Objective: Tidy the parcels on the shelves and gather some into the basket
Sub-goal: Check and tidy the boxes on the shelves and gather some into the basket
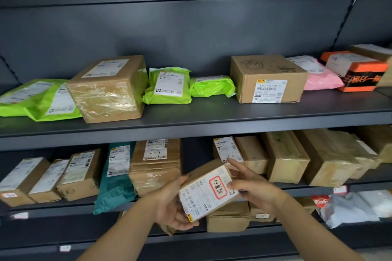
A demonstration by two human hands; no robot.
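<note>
A small cardboard parcel (206,190) with a white label and a red-framed stamp is held tilted in front of the middle shelf (318,189). My left hand (171,205) grips its lower left side from below. My right hand (252,188) touches its right edge, thumb on the label and forefinger stretched up. Behind the parcel stands a gap in the row, between a taped brown box marked 1-7 (156,165) and an upright box marked 1-6 (228,150). No basket is in view.
The upper shelf (201,121) carries green mailer bags (167,86), two brown boxes (267,79), a pink bag (318,74) and an orange box (358,74). Several upright boxes and a teal bag (115,178) line the middle shelf. Below lie more boxes and grey bags (350,207).
</note>
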